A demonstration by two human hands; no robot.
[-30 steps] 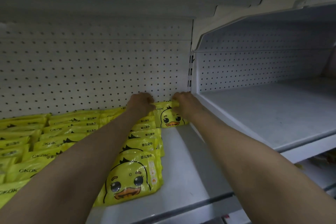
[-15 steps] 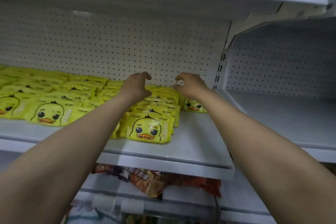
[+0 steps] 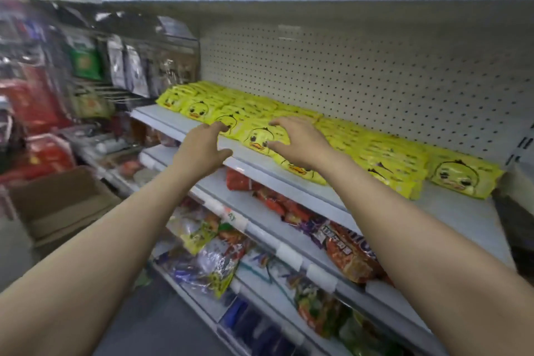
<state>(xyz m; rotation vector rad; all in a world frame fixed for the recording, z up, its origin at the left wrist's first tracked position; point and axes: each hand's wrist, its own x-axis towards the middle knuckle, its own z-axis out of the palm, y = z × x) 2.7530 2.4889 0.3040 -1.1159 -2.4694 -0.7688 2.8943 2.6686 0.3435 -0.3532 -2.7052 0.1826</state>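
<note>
Here, the left hand (image 3: pixel 202 150) and right hand (image 3: pixel 297 143) reach toward yellow duck-face packs (image 3: pixel 390 159) on a white shelf (image 3: pixel 254 166).
Both hands are spread with loosely bent fingers and hold nothing. One duck-face pack (image 3: pixel 258 139) lies between them, just under the right hand's fingertips; contact cannot be told. The left hand hangs at the shelf edge. Snack bags (image 3: pixel 346 248) lie below both hands.

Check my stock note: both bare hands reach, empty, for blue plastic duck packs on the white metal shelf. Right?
Wrong colour: head view shows yellow plastic duck packs. Left hand and right hand do reach, empty, over the white metal shelf.
</note>
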